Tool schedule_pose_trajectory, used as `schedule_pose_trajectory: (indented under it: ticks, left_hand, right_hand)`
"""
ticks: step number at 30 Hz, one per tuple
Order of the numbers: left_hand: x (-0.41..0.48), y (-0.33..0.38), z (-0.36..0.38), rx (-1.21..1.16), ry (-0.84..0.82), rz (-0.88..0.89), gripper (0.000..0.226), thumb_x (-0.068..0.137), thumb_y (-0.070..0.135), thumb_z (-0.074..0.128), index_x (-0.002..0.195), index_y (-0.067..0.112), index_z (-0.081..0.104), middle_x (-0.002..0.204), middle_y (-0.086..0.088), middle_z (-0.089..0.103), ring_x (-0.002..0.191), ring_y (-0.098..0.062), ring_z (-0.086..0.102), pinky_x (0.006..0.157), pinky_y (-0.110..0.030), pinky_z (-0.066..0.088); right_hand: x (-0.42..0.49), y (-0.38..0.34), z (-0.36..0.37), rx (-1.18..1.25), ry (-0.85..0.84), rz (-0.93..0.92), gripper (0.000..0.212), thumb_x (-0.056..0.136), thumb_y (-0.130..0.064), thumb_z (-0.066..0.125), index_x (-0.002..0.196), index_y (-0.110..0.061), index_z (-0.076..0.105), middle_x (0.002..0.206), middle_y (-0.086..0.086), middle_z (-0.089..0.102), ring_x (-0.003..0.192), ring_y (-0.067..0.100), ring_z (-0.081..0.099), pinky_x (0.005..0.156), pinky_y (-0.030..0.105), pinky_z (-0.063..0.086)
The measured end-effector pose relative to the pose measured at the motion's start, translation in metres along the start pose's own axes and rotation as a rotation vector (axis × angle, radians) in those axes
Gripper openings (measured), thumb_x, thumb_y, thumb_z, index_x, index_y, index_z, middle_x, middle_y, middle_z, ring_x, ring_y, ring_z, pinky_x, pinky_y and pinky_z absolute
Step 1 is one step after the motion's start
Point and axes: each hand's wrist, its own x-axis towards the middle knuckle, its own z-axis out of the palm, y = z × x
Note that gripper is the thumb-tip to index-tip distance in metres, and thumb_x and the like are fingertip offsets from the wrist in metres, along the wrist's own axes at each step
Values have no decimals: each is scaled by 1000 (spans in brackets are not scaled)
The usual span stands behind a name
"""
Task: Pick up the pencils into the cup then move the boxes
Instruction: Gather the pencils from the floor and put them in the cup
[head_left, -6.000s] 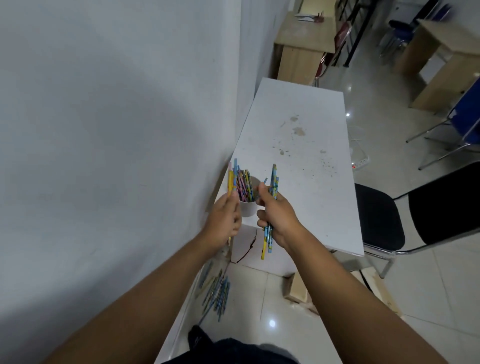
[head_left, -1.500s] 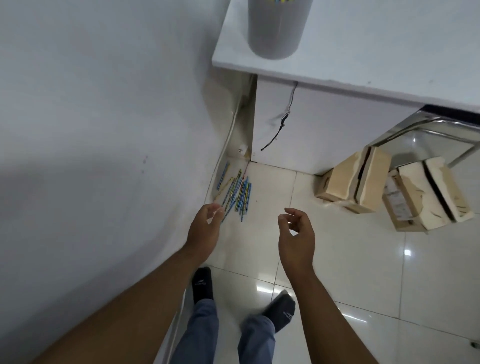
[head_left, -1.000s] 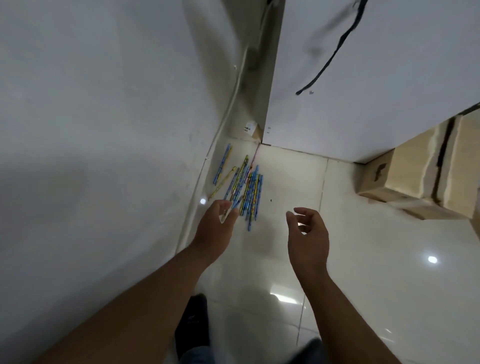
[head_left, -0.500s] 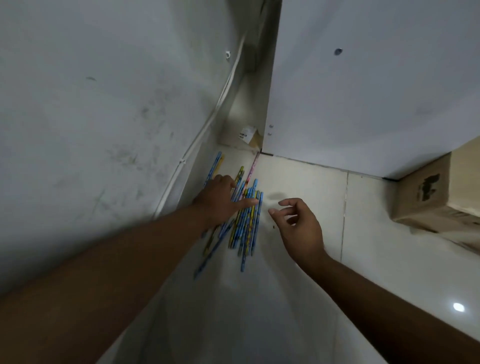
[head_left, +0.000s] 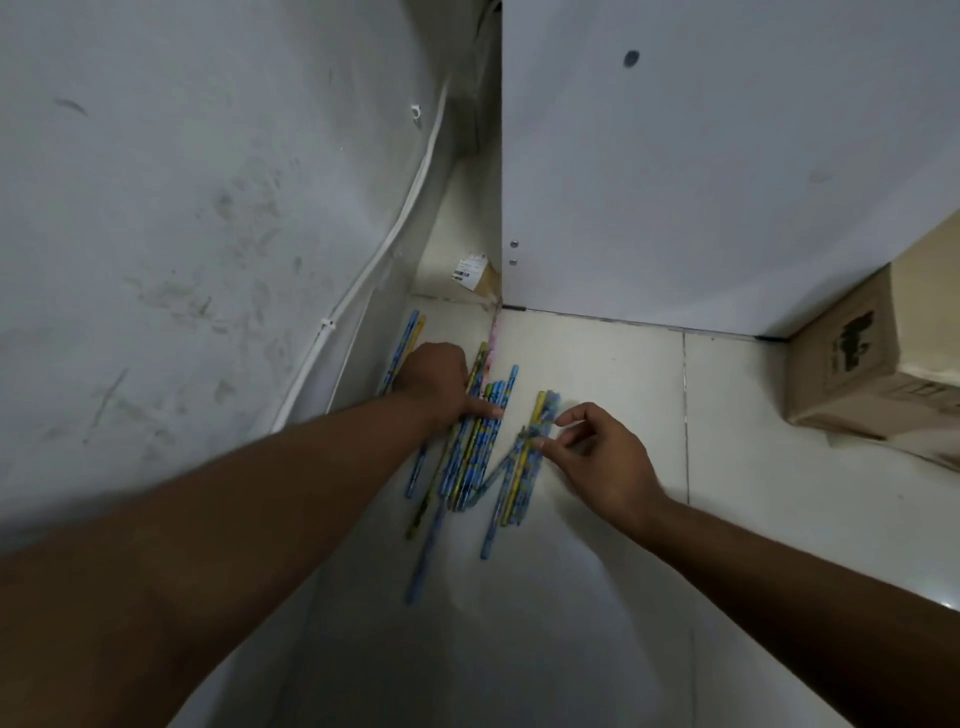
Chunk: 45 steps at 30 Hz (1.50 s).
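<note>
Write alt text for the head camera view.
Two bare hands reach down to colourful pencils scattered on a tiled floor: the left hand presses on one bunch, the right hand pinches another. A cardboard box sits at right.

glossy tile floor, scuffed matt wall, cardboard box

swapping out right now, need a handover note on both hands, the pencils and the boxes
Left hand: flat on the main pencil pile, holding nothing.
Right hand: fingertips pinching a few pencils pulled to the side, still on the floor.
Cup: out of view.
Cardboard box: on the floor at right, untouched.
Done: nothing visible here.
Left: gather all floor pencils into the cup, then move the boxes.
</note>
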Motion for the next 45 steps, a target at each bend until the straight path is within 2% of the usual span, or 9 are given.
schedule_pose_trajectory:
  ticks: [5,9,12,17,21,32,37,41,45]
  left_hand:
    - [18,3,1,-122,-80,40,61,54,59,97,64,7,68,63,-4,62,63,-18,62,56,-29,43]
    - [22,0,2,-183,-164,58,62,63,48,97,75,-8,73,81,-20,74,75,-29,71,70,-46,57]
    - [25,-5,9,-243,-176,58,52,69,43,96,66,-1,68,65,-13,68,61,-21,64,64,-39,55]
    - [32,-10,3,-334,-329,73,36,77,38,92,81,4,80,68,-6,77,61,-19,73,63,-31,61]
    - [28,-16,3,-402,-402,61,36,81,36,90,90,2,81,76,-10,78,68,-21,73,70,-36,64]
    - [32,-20,-8,-567,-441,98,26,88,35,83,94,10,81,78,-9,78,67,-13,73,64,-22,58]
    - [34,-24,-9,-597,-469,104,25,90,36,81,95,11,81,84,-12,79,70,-14,74,64,-22,59]
    - [36,-24,-11,-608,-493,108,24,90,38,81,96,14,81,94,-17,80,74,-13,74,67,-23,60]
    - [36,-23,-7,-622,-506,98,23,92,35,79,95,12,80,87,-16,78,72,-15,69,67,-25,58]
  right_hand:
    - [13,-11,3,-81,-6,3,47,71,-67,89,94,-37,61,81,-10,70,73,2,65,64,25,49]
    - [17,-17,1,-120,-11,51,58,68,-60,95,101,-34,55,84,-7,68,65,6,60,53,18,38]
    - [16,-19,3,-216,-21,75,66,64,-64,95,103,-32,51,81,-10,66,65,4,61,50,18,38]
    - [23,-28,13,-379,-85,111,55,57,-70,95,81,-32,62,70,-18,67,62,-3,64,47,18,43]
    - [32,-35,13,-372,-84,136,47,66,-55,97,57,-29,59,44,-19,56,43,-5,57,36,10,28]
    - [44,-62,21,-431,-100,211,55,74,-40,96,72,-23,43,71,-7,49,73,14,56,48,23,35]
    - [52,-56,18,-455,-211,224,40,79,-42,91,89,-8,73,87,6,72,87,23,71,64,26,48]
    - [62,-38,-5,-87,-348,331,33,83,-24,90,97,4,81,92,18,81,89,28,80,81,36,66]
    - [51,-13,-27,425,-484,412,27,92,-9,81,114,5,76,110,19,80,100,25,80,88,35,64]
